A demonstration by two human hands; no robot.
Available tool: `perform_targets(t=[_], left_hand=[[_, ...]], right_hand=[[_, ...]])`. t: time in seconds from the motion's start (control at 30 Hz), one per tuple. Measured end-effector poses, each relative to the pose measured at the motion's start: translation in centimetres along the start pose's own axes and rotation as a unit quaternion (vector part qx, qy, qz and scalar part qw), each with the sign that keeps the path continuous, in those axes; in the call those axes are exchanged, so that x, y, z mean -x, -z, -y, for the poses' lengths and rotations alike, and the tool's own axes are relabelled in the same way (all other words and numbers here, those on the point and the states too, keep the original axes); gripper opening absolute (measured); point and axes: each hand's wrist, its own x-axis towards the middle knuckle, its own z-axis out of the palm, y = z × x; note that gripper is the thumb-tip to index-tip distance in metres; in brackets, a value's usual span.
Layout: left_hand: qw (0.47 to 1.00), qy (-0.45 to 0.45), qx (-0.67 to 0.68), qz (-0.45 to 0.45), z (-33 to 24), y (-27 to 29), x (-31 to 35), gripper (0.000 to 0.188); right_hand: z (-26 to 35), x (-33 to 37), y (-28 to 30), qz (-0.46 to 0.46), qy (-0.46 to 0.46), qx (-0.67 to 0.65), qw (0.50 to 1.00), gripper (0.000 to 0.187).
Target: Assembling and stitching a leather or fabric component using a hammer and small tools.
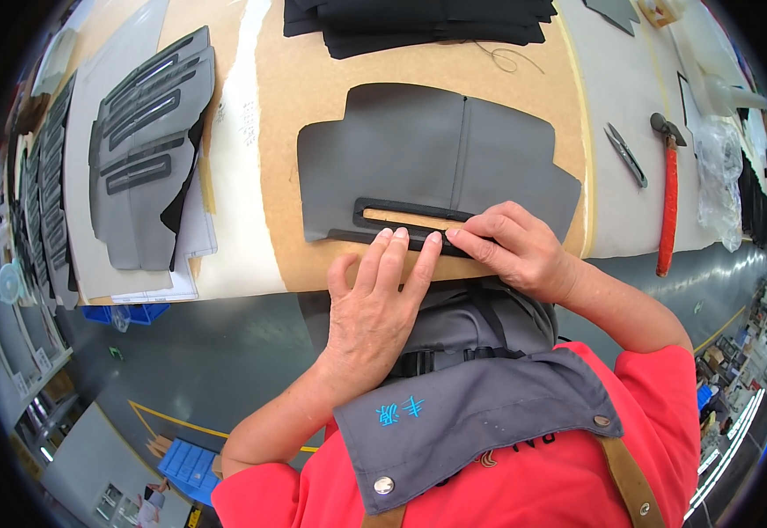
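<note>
A grey sheet-material panel [401,145] lies flat on the brown board, with a stitched seam running down it. Along its near side a long narrow slot is framed by a black strip [374,204], and another black band borders the near edge. My left hand [370,299] rests with spread, outstretched fingers, its fingertips pressing on the band just below the slot. At the slot's right end, my right hand [524,251] has thumb and fingers drawn together in a pinch on the panel's black-edged part. Its fingers cover that end of the slot.
Stacked grey panels with black-framed slots [150,167] lie at the left. Folded black material [418,22] sits at the far side, with a loose thread [511,62] beside it. On the right are thread snips [627,156], a red-handled hammer [668,202] and clear plastic wrap [719,176].
</note>
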Motion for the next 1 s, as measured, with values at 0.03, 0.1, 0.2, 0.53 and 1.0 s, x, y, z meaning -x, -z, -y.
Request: perform_targets(t=[0.03,0.1,0.2,0.53,1.0], left_hand=[[1.0,0.003,0.003,0.001,-0.1,0.0,0.1,0.065],[1.0,0.005,0.006,0.004,-0.1,0.1,0.1,0.068],[1.0,0.011,0.015,0.02,-0.1,0.4,0.1,0.077],[0.999,-0.018,-0.024,0.019,0.1,-0.1,0.2,0.066],[0.999,0.012,0.024,0.035,-0.2,0.8,-0.6,0.064]], right_hand=[[0.1,0.1,0.0,0.004,0.011,0.009,1.0,0.042],[0.1,0.1,-0.1,0.008,0.02,0.016,1.0,0.042],[0.1,0.1,-0.2,0.01,0.036,0.019,0.999,0.043],[0.3,0.5,0.4,0.004,-0.014,-0.001,1.0,0.04],[0.3,0.9,0.0,-0.001,0.019,0.017,1.0,0.043]])
